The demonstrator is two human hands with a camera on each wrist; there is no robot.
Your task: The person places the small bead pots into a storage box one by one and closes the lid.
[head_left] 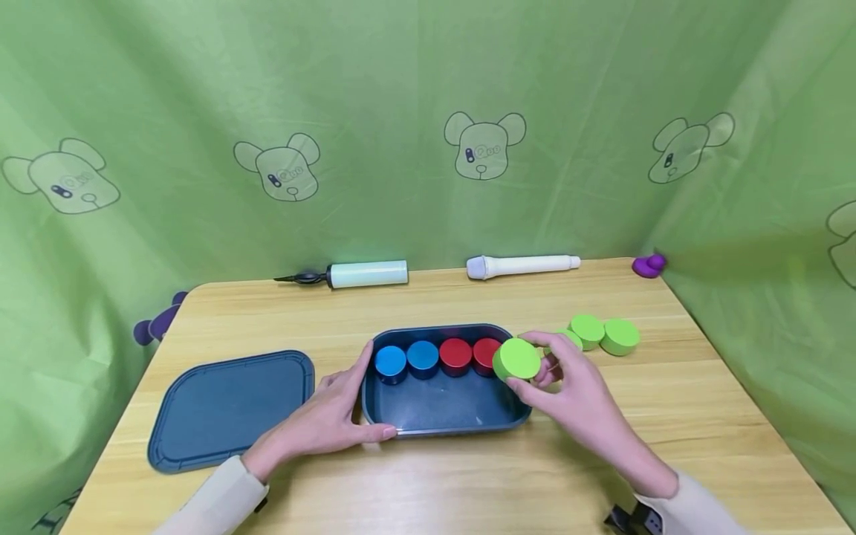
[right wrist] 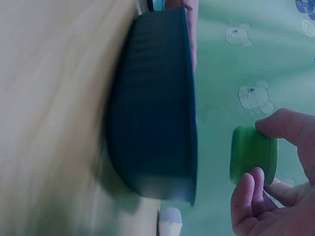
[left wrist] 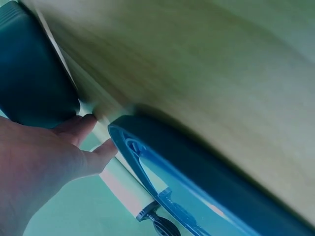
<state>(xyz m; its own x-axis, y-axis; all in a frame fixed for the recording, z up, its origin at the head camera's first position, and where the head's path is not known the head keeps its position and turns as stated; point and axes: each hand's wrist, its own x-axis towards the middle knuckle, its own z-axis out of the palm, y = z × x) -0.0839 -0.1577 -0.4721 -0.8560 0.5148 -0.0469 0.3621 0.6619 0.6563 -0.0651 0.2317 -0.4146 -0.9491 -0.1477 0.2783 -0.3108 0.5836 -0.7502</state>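
Note:
A dark blue tray-like box [head_left: 441, 405] holds a row of small round tins along its back: two blue tins [head_left: 423, 359] and two red tins [head_left: 456, 357]. My left hand [head_left: 328, 416] rests on the box's left end, fingers stretched along its side and thumb at the front rim. Over the right end, my right hand [head_left: 568, 379] pinches a green round tin [head_left: 517, 360] between thumb and fingers. The right wrist view shows this green tin [right wrist: 251, 155] raised above the box's rim [right wrist: 192, 108]. Behind the right hand, more green tins [head_left: 620, 336] stand on the table.
A dark blue lid [head_left: 234, 405] lies flat on the wooden table [head_left: 468, 483] at the left. Along the back edge are a hand pump [head_left: 368, 274], a white microphone [head_left: 528, 266] and a purple object [head_left: 649, 265]. A green curtain [head_left: 374, 148] hangs behind.

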